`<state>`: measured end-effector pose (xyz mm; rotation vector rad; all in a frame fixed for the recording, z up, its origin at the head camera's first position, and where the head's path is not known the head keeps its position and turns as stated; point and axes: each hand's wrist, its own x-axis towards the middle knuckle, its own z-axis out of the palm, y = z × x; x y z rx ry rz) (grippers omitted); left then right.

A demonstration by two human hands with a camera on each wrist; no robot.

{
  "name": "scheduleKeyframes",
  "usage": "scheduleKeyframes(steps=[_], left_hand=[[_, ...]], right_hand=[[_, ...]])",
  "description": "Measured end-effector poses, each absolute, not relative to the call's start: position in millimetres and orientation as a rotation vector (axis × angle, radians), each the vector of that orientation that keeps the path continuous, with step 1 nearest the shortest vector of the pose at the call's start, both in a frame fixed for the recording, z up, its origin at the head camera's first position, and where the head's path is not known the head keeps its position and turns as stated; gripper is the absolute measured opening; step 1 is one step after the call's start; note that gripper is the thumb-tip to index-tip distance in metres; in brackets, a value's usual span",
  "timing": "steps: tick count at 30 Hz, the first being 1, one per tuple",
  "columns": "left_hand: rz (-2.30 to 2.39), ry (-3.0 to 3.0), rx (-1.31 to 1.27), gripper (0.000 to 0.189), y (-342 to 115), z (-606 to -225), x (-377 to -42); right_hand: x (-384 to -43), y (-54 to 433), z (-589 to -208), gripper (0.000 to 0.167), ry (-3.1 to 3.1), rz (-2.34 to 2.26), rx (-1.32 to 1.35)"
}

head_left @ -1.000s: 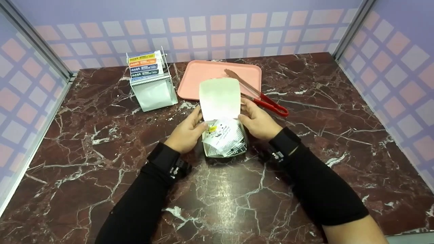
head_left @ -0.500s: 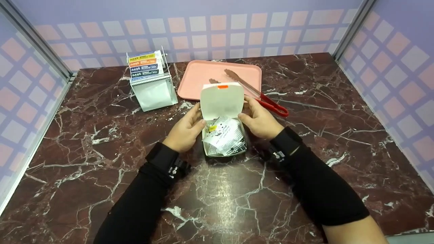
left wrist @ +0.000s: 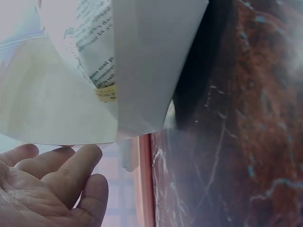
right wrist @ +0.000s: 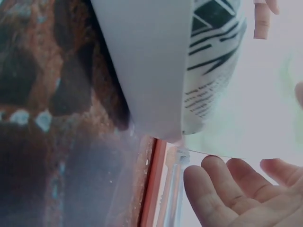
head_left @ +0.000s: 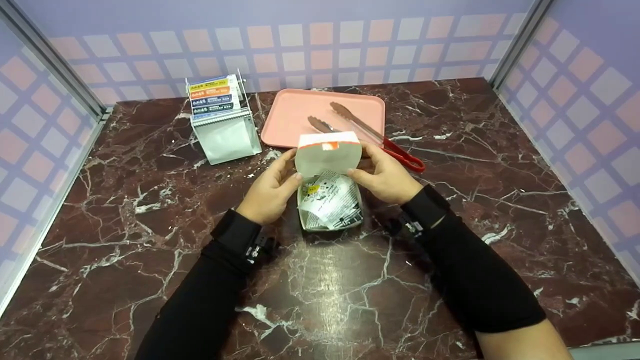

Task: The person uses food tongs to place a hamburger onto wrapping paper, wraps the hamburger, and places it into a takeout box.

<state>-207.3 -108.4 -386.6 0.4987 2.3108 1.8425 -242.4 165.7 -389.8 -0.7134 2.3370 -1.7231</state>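
A small cardboard clamshell box (head_left: 306, 229) stands on the table, its lid (head_left: 327, 164) raised and leaning forward over the base. A bundle in white printed paper (head_left: 332, 202) with a yellow patch fills the base; what the paper wraps is hidden. My left hand (head_left: 267, 192) is at the lid's left side, fingers extended behind it and thumb in front near its edge. On the opposite side my right hand (head_left: 387, 175) mirrors this, its fingers (right wrist: 215, 177) loosely straight along the back of the lid.
Behind the box lies a pink tray (head_left: 290, 117), with red-handled tongs (head_left: 400, 152) resting across its right edge. A holder (head_left: 225, 135) with several coloured packets stands back left. Tiled-pattern panels (head_left: 320, 50) bound the marbled table (head_left: 150, 225).
The lid has tipped forward toward the base, so its front flap and orange tab now show. Both hands stay beside it. More of the tongs is visible behind.
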Motion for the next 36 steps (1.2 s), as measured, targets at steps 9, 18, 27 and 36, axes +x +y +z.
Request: scheduleKeyframes(steps=[9,18,27,36], left_hand=[[1.785,2.309,0.557,0.072,-112,-377,-199],[1.46,2.506,0.621,0.085,-109,-378,-197],[1.224,2.584,0.614,0.097,-101,-382,-192],[1.037,2.777,0.558,0.094,-82,-385,-184]], right_hand=[[-240,176,-380,0.088,2.324,-1.424,-0.849],[-235,173,-378,0.098,2.496,-1.017,-0.922],[-232,171,-378,0.107,2.563,-0.888,-0.951],[-230,170,-378,0.108,2.594,-0.855,-0.936]])
